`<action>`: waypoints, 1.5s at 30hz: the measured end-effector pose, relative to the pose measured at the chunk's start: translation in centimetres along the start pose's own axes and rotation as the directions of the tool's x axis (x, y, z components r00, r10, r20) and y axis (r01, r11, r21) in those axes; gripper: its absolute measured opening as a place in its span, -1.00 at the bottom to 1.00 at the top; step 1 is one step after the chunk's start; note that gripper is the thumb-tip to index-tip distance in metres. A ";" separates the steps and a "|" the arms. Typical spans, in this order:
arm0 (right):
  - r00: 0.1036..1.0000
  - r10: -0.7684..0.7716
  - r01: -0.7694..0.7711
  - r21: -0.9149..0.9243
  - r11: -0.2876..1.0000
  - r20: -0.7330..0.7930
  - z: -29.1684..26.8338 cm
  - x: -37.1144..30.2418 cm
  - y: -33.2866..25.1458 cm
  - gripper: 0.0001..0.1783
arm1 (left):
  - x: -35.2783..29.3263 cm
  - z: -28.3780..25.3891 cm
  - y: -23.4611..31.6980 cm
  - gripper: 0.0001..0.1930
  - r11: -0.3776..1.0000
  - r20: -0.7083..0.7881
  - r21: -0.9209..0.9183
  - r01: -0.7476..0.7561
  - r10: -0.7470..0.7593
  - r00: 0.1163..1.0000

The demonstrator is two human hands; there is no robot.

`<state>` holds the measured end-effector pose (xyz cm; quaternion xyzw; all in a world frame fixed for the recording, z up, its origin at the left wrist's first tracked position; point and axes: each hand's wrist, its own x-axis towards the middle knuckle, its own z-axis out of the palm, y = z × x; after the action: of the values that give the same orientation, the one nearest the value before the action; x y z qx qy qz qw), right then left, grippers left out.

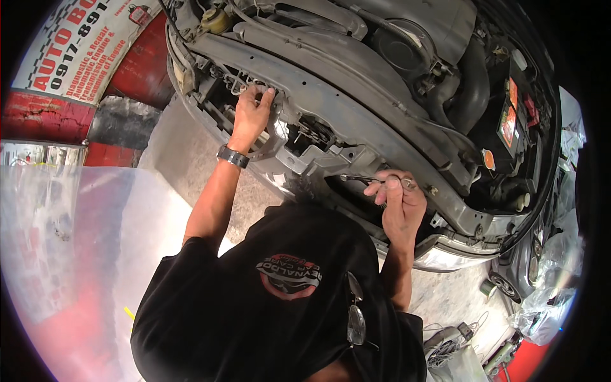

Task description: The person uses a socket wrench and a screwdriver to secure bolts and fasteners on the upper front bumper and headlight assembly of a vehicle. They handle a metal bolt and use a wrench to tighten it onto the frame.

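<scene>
My left hand (pixel 253 116), with a dark wristwatch on its wrist, reaches into the front end of a car at the far left. Its fingers are curled and pressed together beside the metal front crossbar (pixel 286 84); what they grip is hidden. Near the middle right, my right hand (pixel 402 207) is closed around a slim metal wrench (pixel 358 179). The wrench points left, above a dark opening in the front end. Between my hands, a grey bracket (pixel 316 158) and exposed metal parts show where the front is opened up.
The engine bay lies beyond the crossbar, with a black air duct (pixel 471 95) and a battery (pixel 509 121) at the right. A headlight (pixel 445 253) sits at the near right. Coiled cables (pixel 443 349) lie on the floor, lower right. Red-painted blocks and a banner (pixel 83 48) stand at left.
</scene>
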<state>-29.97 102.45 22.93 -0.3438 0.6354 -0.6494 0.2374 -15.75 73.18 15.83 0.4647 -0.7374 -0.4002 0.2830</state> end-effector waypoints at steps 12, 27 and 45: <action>1.000 0.020 -0.020 -0.024 1.000 0.003 0.2 0.1 -0.3 -0.72 | 0.0 0.5 -1.0 -0.74 0.971 -0.030 -0.239 0.018 -0.026 0.999; 0.999 0.026 -0.025 -0.054 0.998 0.029 -0.3 0.0 -0.5 -0.72 | 0.1 0.7 -1.3 -0.68 0.988 -0.086 -0.152 -0.015 0.002 0.996; 1.000 -0.002 0.002 -0.059 0.998 0.005 -0.2 -0.1 -0.8 -0.73 | -0.1 -0.9 -0.6 -0.74 0.968 -0.086 0.115 -0.223 0.233 0.969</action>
<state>-29.92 102.74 23.66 -0.3530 0.6531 -0.6299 0.2281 -14.75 72.81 15.77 0.4101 -0.7910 -0.3025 0.3386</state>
